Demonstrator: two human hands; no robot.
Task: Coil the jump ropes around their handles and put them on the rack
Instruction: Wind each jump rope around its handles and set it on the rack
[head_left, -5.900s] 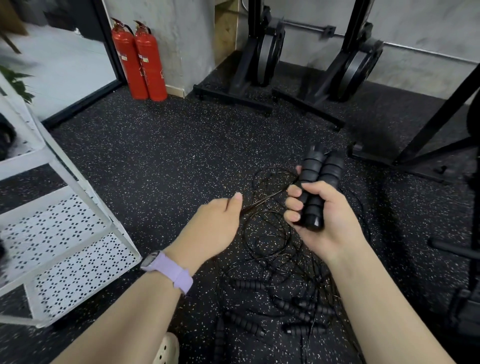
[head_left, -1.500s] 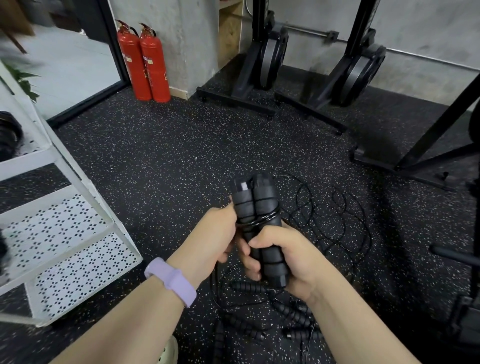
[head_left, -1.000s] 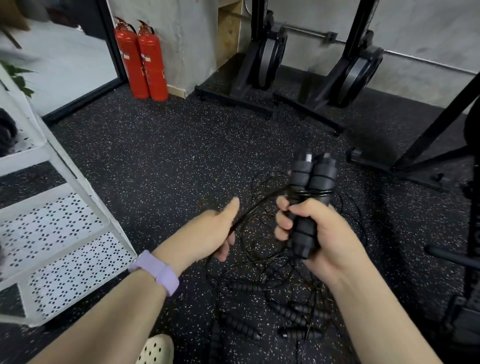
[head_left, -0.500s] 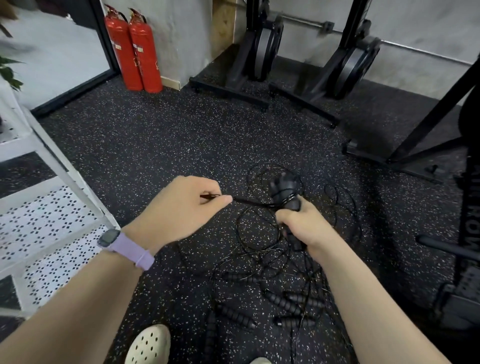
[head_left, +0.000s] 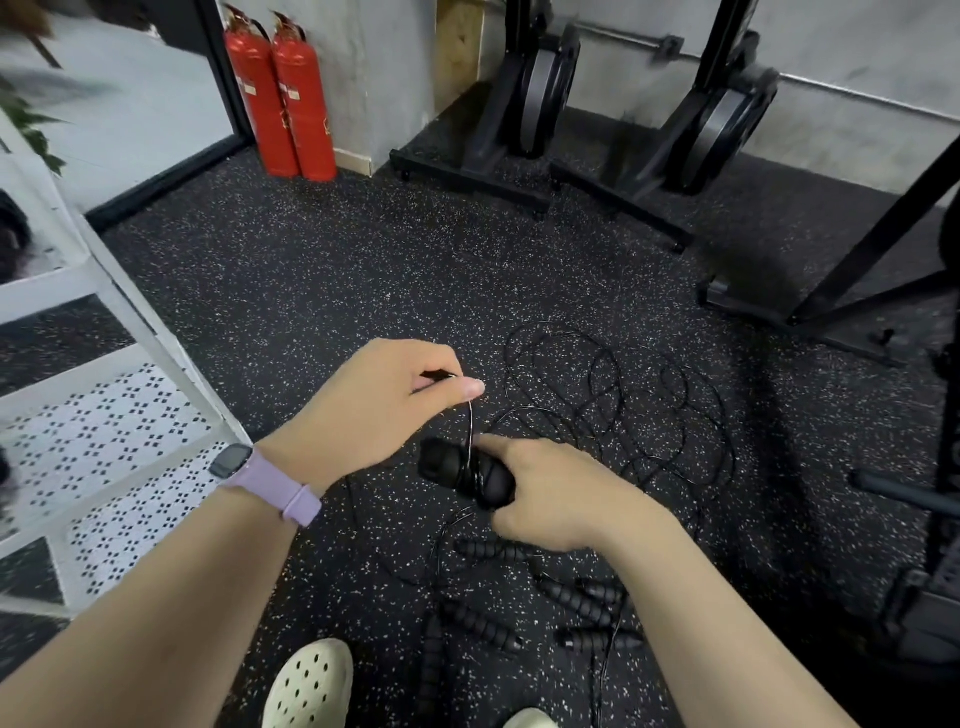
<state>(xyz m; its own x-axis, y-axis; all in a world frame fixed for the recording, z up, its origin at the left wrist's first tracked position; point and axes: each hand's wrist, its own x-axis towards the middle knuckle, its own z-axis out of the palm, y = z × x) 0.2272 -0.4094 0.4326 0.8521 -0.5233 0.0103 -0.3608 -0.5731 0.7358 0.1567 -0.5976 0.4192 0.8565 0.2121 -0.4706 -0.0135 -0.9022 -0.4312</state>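
Black, ribbed foam handles, a pair held side by side at centre frame, wrapped with a few turns of thin, glossy black cord. Clamped in the right hand, fingers curled round the lower end, index finger laid along the top. Pinched between thumb and forefinger of the left hand, just above and left of the handles, a short stretch of that cord, rising nearly straight up from the wraps. Strapped on the left wrist, a lilac band with a dark square watch.

Sprawled in loose loops over the speckled black rubber floor, right of centre, more wiry cord. Scattered below the hands, toward the bottom of the frame, several more ribbed black handles. Standing at the left edge, a white metal rack with perforated shelves. Upper left, two smooth red fire extinguishers. At bottom centre, a cream perforated clog.
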